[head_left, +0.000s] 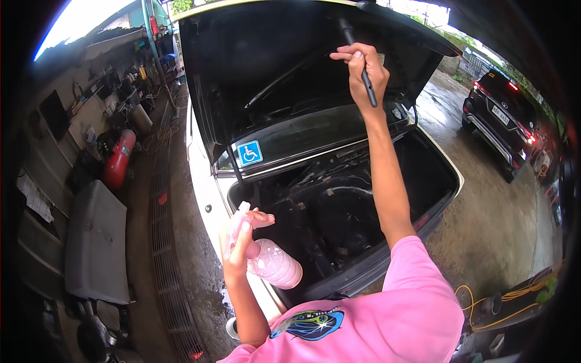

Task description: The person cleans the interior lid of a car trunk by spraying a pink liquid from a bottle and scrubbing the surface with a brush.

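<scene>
My right hand (369, 75) is raised to the black underside of the open trunk lid (254, 60). Its fingers are closed round a slim black brush (346, 29), whose head points up at the lid; whether the bristles touch it I cannot tell. Lower down, at the left rim of the car's trunk (327, 221), my left hand (238, 242) grips a spray bottle (277, 266) by its trigger head. The bottle is clear, looks pinkish and tilts over the trunk's near left corner. A blue wheelchair sticker (249, 153) is on the rear window behind the trunk opening.
On the right stands a dark SUV (499, 115) with lit tail lights. To the left, a floor grate (162, 242) runs past a grey panel (97, 242) and a red tank (120, 160). A yellow hose (484, 323) lies at lower right.
</scene>
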Available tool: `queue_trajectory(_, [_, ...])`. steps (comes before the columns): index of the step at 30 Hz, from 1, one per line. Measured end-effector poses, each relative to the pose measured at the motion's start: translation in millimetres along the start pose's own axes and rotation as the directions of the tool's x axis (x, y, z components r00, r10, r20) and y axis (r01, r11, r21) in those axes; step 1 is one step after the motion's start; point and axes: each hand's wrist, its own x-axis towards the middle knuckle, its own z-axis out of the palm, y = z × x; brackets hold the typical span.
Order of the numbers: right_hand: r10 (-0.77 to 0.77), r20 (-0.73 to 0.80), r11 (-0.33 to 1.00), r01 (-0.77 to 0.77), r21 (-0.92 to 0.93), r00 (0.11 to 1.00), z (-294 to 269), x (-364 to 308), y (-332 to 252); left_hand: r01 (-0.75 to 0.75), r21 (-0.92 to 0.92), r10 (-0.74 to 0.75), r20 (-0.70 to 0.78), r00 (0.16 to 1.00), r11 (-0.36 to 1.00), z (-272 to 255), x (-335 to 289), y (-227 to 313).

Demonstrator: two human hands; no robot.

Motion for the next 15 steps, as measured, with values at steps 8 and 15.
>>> queue_trajectory(8, [0.143, -0.017, 0.988, -0.142, 0.054, 0.99, -43.3, -6.1, 41.7, 0.062, -0.006, -0.063, -0.025, 0.998, 0.998, 43.6, 10.9, -18.5])
queue_trajectory(15, [0.333, 0.03, 0.939, -0.335, 0.079, 0.942, -127.0, -22.1, 100.5, -0.221, 0.361, 0.224, 0.035, 0.974, 0.906, 159.2, 136.2, 23.5])
